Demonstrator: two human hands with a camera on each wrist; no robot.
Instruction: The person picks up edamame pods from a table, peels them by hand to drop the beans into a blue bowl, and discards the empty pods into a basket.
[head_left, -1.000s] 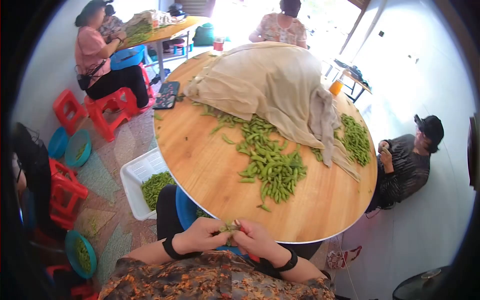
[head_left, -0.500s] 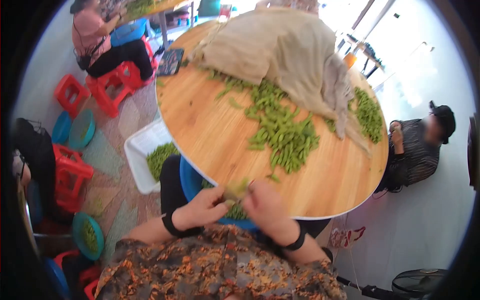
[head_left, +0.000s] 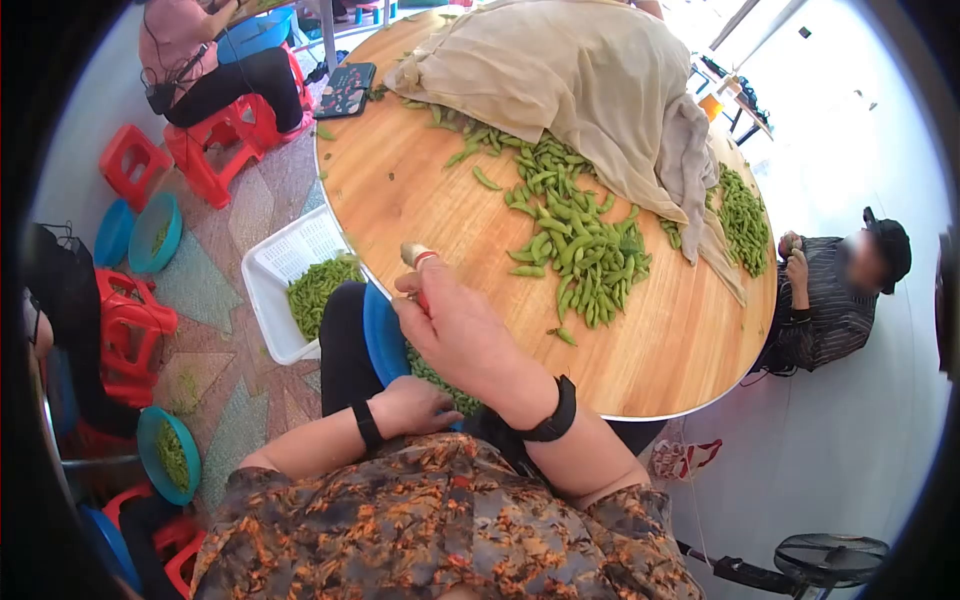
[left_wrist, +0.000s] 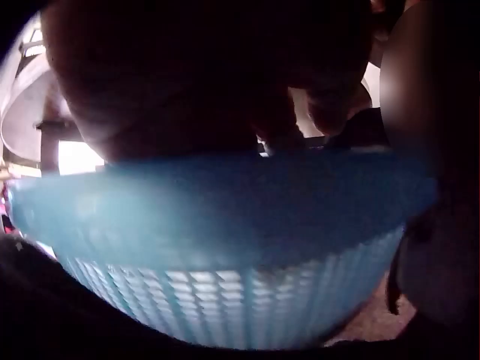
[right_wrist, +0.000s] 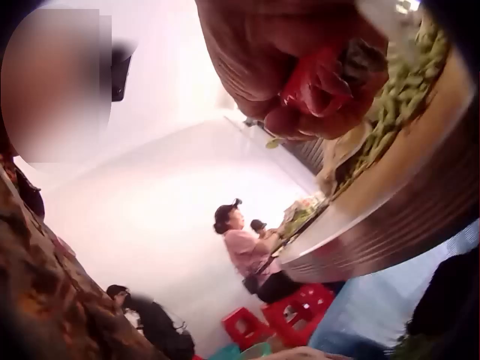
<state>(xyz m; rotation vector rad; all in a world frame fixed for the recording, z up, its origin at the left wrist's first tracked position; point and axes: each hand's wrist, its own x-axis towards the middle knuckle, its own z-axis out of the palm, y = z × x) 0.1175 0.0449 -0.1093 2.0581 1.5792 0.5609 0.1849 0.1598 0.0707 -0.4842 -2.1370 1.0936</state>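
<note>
My left hand (head_left: 412, 405) hangs low over a blue basin (head_left: 385, 335) in front of my lap, its fingers loosely bent at green beans (head_left: 425, 370) inside. In the left wrist view the hand is a dark shape above the basin's slatted blue wall (left_wrist: 217, 225). My right hand (head_left: 460, 330) reaches forward and left past the table edge. Red material (right_wrist: 319, 82) shows among its curled fingers, and a pale covering (head_left: 412, 253) with a red band shows at one fingertip. Whether it holds something I cannot tell. Green soybean pods (head_left: 590, 255) lie on the round table beyond.
A beige cloth (head_left: 560, 80) covers a heap on the round wooden table (head_left: 430, 200). A white basket (head_left: 265, 270) of green pods stands on the floor at left. Red stools (head_left: 215, 150) and teal basins (head_left: 150, 445) lie further left. A person (head_left: 830, 300) sits at right.
My hands have come apart. The right has swung forward and left, away from the pod they worked together; the left has dropped lower over the basin. The head view has tilted down.
</note>
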